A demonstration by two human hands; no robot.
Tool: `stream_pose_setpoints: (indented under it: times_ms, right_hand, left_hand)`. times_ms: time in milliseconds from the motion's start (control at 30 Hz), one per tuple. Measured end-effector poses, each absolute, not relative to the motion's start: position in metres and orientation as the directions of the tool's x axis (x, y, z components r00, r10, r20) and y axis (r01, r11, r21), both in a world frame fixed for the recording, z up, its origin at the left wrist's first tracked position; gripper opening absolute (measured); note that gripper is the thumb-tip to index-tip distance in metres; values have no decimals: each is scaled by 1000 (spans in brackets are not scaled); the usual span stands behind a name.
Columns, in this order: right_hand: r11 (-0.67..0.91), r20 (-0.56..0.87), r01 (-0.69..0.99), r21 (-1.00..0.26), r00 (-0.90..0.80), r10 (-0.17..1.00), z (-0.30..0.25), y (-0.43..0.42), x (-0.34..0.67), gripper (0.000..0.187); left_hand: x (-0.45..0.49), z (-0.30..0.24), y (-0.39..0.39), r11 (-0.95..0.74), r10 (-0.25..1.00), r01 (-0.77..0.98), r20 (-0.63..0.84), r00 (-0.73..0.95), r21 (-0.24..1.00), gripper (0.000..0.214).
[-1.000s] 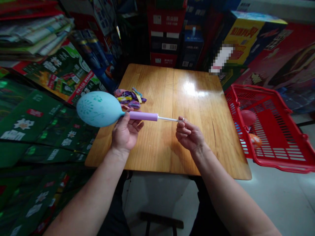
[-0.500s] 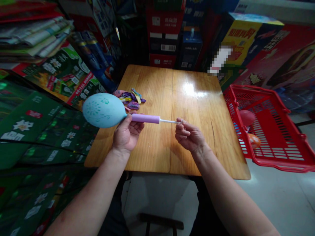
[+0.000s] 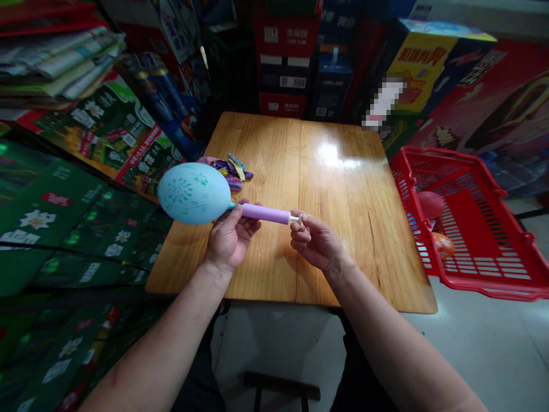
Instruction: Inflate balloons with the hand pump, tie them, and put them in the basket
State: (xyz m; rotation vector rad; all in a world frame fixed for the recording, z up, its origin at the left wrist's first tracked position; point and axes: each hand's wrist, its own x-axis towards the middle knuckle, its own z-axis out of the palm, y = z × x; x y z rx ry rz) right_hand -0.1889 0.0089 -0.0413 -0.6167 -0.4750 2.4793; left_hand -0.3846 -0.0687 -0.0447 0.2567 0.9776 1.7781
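Left hand (image 3: pixel 229 240) clenched around barrel of purple pump (image 3: pixel 263 213); blue balloon (image 3: pixel 193 193), part-inflated, sits on pump nozzle, held above left half of table (image 3: pixel 343 257). Right hand (image 3: pixel 317 243) pinches plunger ring (image 3: pixel 299 218) between fingertips, also above table. Deflated balloons (image 3: pixel 229 169) lie on table, just behind blue balloon. Red basket (image 3: pixel 484 283) right of table holds pink balloon (image 3: pixel 430 205) and orange balloon (image 3: pixel 443 246).
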Motion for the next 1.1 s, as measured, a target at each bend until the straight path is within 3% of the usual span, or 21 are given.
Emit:
stream_pose_setpoints:
  times_ms: [100, 200, 300, 500, 567, 667, 733, 1100]
  right_hand:
    - [-716, -341, -351, -604, -698, 630, -42, 6, -193, 27]
    - [-536, -319, -218, -815, -604, 730, -43, 0, -200, 33]
    - [-410, -302, -75, -909, -560, 772, -44, -1, -201, 31]
    - [-318, -274, -84, -944, -335, 901, -45, 20, -184, 29]
    - [-231, -229, 28, -973, -281, 932, -45, 21, -183, 30]
    - [-17, -104, 288, -958, -288, 952, -47, 14, -191, 31]
    - [108, -16, 377, -920, -312, 950, -50, 8, -201, 29]
    - [325, 162, 460, -826, -358, 919, -73, 4, -235, 29]
  left_hand:
    - [-382, -44, -70, -115, 863, -677, -264, -430, 727, 21]
    - [-375, -44, -73, -90, 868, -674, -274, -414, 733, 21]
    - [-378, -43, -73, -66, 877, -679, -282, -389, 731, 22]
    - [-432, -35, -69, -310, 717, -649, -278, -639, 694, 16]
    - [-443, -33, -69, -322, 708, -641, -272, -652, 697, 16]
    - [-443, -32, -69, -310, 713, -643, -276, -644, 700, 14]
    - [-438, -32, -68, -309, 709, -650, -288, -644, 694, 15]
    - [-437, -28, -69, -275, 715, -698, -345, -608, 661, 17]
